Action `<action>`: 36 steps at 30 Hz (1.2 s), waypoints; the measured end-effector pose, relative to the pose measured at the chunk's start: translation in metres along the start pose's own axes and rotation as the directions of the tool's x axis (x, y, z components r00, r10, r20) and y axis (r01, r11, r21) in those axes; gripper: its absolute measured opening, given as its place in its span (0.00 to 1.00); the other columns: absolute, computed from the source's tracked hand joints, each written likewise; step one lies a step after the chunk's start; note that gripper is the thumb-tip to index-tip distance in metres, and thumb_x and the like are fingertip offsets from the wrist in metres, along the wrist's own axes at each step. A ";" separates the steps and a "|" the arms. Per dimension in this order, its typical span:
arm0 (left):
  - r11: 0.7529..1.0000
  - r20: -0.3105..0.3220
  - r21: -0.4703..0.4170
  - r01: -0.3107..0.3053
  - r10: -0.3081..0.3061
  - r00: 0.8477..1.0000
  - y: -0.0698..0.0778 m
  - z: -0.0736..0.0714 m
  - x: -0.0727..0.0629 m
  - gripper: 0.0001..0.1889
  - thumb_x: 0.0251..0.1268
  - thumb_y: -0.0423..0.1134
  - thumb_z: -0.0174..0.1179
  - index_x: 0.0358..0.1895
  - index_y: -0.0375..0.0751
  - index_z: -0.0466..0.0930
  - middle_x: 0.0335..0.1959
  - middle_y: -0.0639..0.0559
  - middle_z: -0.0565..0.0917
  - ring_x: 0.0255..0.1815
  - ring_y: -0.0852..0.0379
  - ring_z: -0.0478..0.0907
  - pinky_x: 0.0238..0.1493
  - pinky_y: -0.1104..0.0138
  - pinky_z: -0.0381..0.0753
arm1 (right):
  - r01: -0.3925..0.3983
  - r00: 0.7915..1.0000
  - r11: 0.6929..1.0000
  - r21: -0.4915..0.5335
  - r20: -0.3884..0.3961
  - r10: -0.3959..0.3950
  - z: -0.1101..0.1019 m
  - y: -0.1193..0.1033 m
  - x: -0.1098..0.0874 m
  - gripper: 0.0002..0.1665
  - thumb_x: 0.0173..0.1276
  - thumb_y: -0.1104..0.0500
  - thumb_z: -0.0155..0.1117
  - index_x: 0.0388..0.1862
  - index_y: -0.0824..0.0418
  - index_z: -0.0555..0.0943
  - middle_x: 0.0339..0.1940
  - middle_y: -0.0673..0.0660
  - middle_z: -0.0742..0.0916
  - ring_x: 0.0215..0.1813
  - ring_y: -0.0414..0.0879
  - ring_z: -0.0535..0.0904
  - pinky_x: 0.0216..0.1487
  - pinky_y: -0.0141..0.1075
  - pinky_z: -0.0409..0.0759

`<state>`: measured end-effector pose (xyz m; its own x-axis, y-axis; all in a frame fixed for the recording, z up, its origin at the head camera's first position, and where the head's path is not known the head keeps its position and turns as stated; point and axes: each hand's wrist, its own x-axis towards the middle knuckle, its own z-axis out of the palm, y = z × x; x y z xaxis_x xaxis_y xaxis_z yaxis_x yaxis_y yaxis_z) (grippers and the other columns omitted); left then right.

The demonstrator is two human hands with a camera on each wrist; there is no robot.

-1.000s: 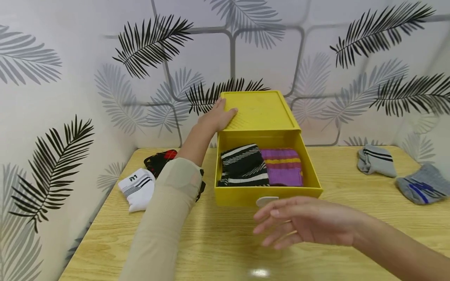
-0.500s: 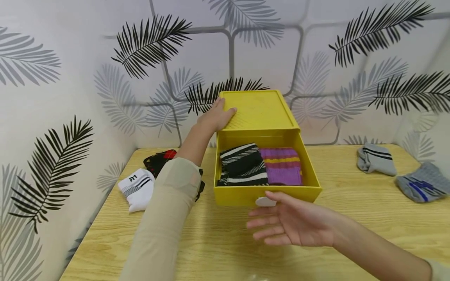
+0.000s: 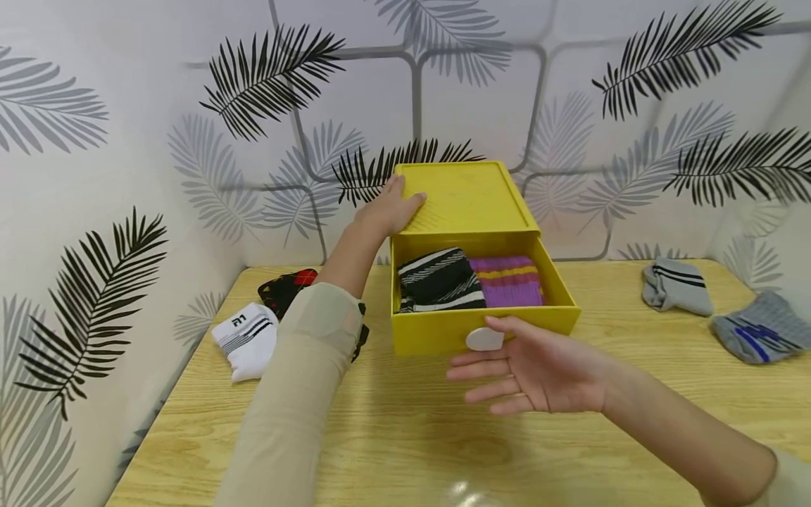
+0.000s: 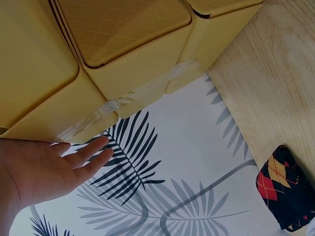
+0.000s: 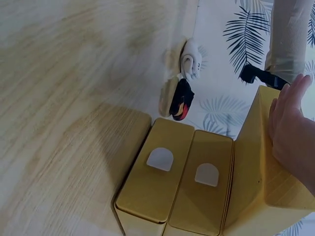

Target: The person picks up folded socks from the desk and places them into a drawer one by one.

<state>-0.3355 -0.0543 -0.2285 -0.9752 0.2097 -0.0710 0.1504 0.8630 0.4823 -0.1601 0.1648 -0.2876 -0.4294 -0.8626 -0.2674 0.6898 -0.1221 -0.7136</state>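
Two spread hands (image 3: pixel 385 211) (image 3: pixel 545 373) (left on box-top (image 3: pixel 472 193)) flank one drawer (image 3: pixel 431 334) holding two sock bundles (image 3: pixel 440 282) (image 3: pixel 507 282).

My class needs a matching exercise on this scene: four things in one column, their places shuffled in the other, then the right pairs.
Things
1. left hand
2. right hand
3. white sock
4. purple striped sock

Places
A. inside the open drawer
B. at the front, by the pale tab
C. on the table, near a black-and-red sock
D. at the left edge of the yellow box top

Pairs: 1-D, 2-B, 3-C, 4-A
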 end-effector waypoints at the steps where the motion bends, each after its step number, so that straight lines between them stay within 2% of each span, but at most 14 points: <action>1: 1.000 -0.001 0.001 0.000 0.000 1.000 0.000 0.000 0.000 0.36 0.71 0.60 0.31 0.74 0.48 0.33 0.74 0.54 0.33 0.71 0.49 0.43 0.65 0.48 0.47 | 0.000 1.000 1.000 -0.004 -0.007 0.000 -0.001 -0.002 0.001 0.37 0.74 0.40 0.31 0.63 0.70 0.62 0.61 0.62 0.74 0.54 0.52 0.76 0.55 0.42 0.71; 8: 1.000 0.009 -0.004 -0.003 0.003 1.000 0.000 0.001 0.001 0.36 0.71 0.60 0.31 0.74 0.48 0.31 0.74 0.54 0.33 0.71 0.49 0.41 0.65 0.48 0.47 | 0.005 0.998 1.000 -0.025 -0.056 -0.007 -0.011 -0.013 0.008 0.38 0.74 0.39 0.33 0.65 0.71 0.58 0.59 0.60 0.76 0.53 0.51 0.76 0.53 0.41 0.74; 16: 1.000 -0.009 0.007 -0.002 0.002 1.000 -0.001 0.002 0.001 0.36 0.71 0.60 0.31 0.74 0.47 0.33 0.74 0.53 0.34 0.71 0.49 0.43 0.65 0.49 0.48 | 0.023 0.993 0.987 -0.159 -0.108 -0.041 -0.020 -0.024 0.018 0.39 0.73 0.39 0.33 0.63 0.71 0.61 0.59 0.60 0.76 0.53 0.52 0.77 0.50 0.41 0.75; 21: 1.000 -0.018 0.008 0.006 -0.006 1.000 -0.001 0.002 0.002 0.36 0.71 0.60 0.31 0.74 0.48 0.33 0.74 0.54 0.34 0.71 0.50 0.42 0.65 0.49 0.48 | 0.028 0.987 0.981 -0.194 -0.149 -0.057 -0.025 -0.033 0.026 0.42 0.73 0.38 0.33 0.67 0.73 0.55 0.58 0.59 0.77 0.53 0.51 0.77 0.48 0.40 0.77; 25: 1.000 -0.017 0.013 0.010 -0.010 1.000 -0.002 0.003 0.003 0.36 0.71 0.60 0.31 0.74 0.48 0.33 0.74 0.54 0.34 0.72 0.51 0.42 0.65 0.49 0.48 | 0.032 0.984 0.977 -0.212 -0.166 -0.068 -0.031 -0.042 0.033 0.43 0.73 0.38 0.33 0.69 0.74 0.51 0.57 0.58 0.78 0.55 0.51 0.75 0.49 0.40 0.76; 30: 1.000 -0.018 0.016 0.005 -0.005 1.000 -0.002 0.002 0.004 0.36 0.71 0.60 0.31 0.74 0.48 0.33 0.74 0.54 0.34 0.71 0.51 0.42 0.65 0.49 0.48 | 0.039 0.974 0.972 -0.231 -0.210 -0.089 -0.038 -0.051 0.040 0.45 0.72 0.37 0.36 0.69 0.72 0.51 0.56 0.56 0.78 0.60 0.55 0.71 0.54 0.43 0.72; 36: 1.000 -0.021 0.020 0.011 -0.010 1.000 -0.002 0.002 0.005 0.36 0.71 0.60 0.31 0.74 0.48 0.33 0.74 0.54 0.35 0.71 0.50 0.44 0.65 0.50 0.49 | 0.046 0.967 0.977 -0.209 -0.235 -0.096 -0.043 -0.060 0.046 0.45 0.72 0.37 0.36 0.70 0.72 0.51 0.55 0.56 0.79 0.56 0.53 0.75 0.55 0.43 0.72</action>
<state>-0.3408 -0.0542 -0.2316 -0.9799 0.1911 -0.0578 0.1431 0.8744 0.4636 -0.2464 0.1535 -0.2855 -0.6186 -0.7072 -0.3423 0.5320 -0.0565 -0.8448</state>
